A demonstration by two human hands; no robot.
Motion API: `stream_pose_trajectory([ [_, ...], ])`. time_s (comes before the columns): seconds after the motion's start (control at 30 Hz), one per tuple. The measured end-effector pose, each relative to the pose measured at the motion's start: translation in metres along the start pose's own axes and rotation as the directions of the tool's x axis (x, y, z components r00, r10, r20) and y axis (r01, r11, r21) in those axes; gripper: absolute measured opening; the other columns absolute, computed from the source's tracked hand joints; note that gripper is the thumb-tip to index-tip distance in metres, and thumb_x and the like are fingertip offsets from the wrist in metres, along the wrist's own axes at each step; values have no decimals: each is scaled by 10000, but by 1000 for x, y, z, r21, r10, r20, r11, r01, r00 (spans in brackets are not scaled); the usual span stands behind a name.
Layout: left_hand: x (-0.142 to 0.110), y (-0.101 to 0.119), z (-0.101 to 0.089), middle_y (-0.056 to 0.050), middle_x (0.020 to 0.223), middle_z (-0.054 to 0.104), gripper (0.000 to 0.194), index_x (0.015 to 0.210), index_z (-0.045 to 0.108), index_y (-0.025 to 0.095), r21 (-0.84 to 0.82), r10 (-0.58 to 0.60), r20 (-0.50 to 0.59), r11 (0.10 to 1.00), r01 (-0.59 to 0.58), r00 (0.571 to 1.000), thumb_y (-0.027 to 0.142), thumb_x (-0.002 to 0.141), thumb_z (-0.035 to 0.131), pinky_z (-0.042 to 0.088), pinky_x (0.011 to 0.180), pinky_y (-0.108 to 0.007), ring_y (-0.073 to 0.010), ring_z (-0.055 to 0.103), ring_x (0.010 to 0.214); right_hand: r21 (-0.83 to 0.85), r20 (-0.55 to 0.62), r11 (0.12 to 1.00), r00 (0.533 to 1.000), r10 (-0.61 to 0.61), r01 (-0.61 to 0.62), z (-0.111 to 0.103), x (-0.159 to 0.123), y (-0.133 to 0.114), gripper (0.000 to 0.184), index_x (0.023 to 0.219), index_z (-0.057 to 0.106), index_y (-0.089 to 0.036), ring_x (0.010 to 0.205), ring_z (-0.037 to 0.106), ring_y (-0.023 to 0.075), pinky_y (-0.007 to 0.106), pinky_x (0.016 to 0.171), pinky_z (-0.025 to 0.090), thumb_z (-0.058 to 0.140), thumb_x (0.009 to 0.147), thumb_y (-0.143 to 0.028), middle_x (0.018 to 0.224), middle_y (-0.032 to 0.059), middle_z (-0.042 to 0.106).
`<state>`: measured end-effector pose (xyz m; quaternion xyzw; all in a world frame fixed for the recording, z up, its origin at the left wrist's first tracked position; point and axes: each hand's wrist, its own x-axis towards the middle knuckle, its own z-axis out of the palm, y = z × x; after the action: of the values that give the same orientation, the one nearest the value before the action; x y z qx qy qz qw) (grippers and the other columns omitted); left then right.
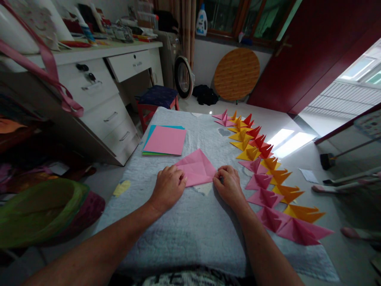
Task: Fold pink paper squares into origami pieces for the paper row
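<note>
A pink sheet of origami paper [197,167], folded and creased, lies on the cloth-covered table with one corner pointing away from me. My left hand [170,183] has its fingers curled on the paper's left corner, thumb against the near edge. At the right corner, my right hand [228,182] pinches the paper between thumb and fingers. Beyond the left hand rests a stack of square paper [166,140], pink on top, with blue and green edges showing. Rows of folded paper cranes [266,197] in pink, yellow, orange and red stand along the right side.
The table's grey-blue cloth [178,230] reaches toward my lap. To the left are a white desk with drawers [101,103] and a green-lined bin [44,210]. A stool [157,97], a washing machine [183,77] with its door ajar and a round wooden tabletop [237,74] stand farther back.
</note>
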<state>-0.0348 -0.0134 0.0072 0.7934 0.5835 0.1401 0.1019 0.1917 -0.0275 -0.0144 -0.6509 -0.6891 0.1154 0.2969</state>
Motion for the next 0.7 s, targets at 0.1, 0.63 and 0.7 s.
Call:
stream_pose_trajectory([
  [0.1,0,0,-1,-79,873,633,173,766,637,193,38,-4,-4,999,5,1000,266,900,556,412,785,-383,-261,573,885,10,-9,1000,1000,-7,7,1,0,1,123,700,616,-208,933,528,243,393,855,395,598,804,-145,949,74,617],
  [0.63,2,-3,2,-81,891,630,189,734,637,198,67,-35,-30,997,37,999,302,884,585,390,775,-393,-276,556,915,10,-7,1000,1000,-28,28,1,1,4,124,695,619,-214,936,543,252,403,857,417,605,800,-151,947,75,618],
  [0.7,3,-3,3,-83,892,630,194,733,637,198,60,-40,-30,997,42,999,302,887,582,389,772,-396,-279,551,913,13,-5,1000,1000,-23,23,1,1,4,125,694,620,-215,942,544,253,404,862,415,608,801,-152,954,75,621],
])
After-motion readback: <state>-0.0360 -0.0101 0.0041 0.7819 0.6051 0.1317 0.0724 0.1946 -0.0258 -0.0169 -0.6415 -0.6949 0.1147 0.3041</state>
